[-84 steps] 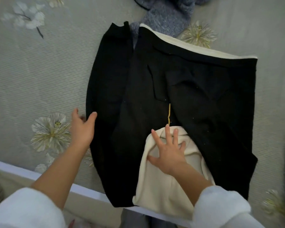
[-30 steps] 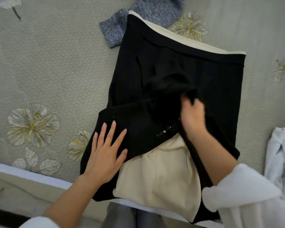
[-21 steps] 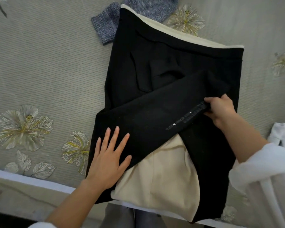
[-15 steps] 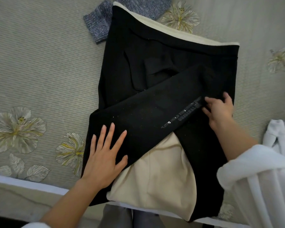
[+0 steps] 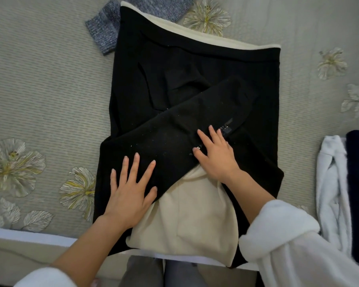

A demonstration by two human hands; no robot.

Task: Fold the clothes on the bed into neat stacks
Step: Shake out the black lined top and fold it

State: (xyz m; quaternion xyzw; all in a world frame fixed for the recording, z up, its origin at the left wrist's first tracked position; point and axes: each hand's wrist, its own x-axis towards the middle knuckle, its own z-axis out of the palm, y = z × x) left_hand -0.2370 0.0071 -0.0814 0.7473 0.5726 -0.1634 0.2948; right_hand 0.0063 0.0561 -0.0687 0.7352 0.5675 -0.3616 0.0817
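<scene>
Black garment [image 5: 195,65] on the bed [image 5: 39,79]: left hand [image 5: 129,195] and right hand [image 5: 216,156] press its crossed sleeve [image 5: 174,129], fingers [image 5: 133,168] spread.

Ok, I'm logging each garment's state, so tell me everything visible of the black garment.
The black garment lies flat on the bed, near edge at the bed's rim. Fabric looks thick and matte, with cream lining showing along the far edge and near opening. One sleeve is folded diagonally across it; left hand and right hand press flat on that sleeve.
</scene>
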